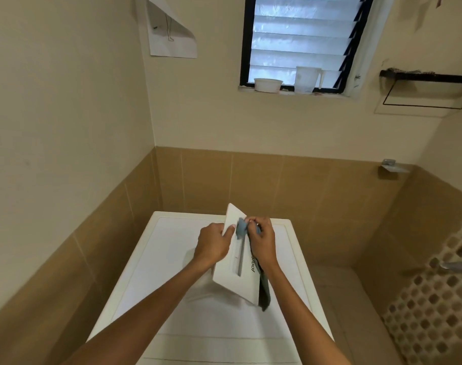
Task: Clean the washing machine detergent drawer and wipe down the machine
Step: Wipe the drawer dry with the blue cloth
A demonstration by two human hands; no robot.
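Left hand (211, 245) grips the flat white plastic drawer (229, 275) and right hand (262, 241) pinches a crumpled blue cloth (241, 229), above the smooth white washing machine (171, 246) by a tan tiled wall (277, 185).

We see cream painted walls (66, 101) above a band of tan tiles (277, 185) that runs round the corner of the room. High in the far wall sits a black-framed louvred window (301, 35), its frosted slats letting in pale daylight. On its sill stand a white bowl (268, 85) and a translucent jug (307, 79), near each other. Left of the window we find a curling sheet of paper (171, 40) stuck to the wall. To the right hang a dark rack (427, 76), a small metal bracket (390, 167) and, lower, mosaic tiles (435, 299)
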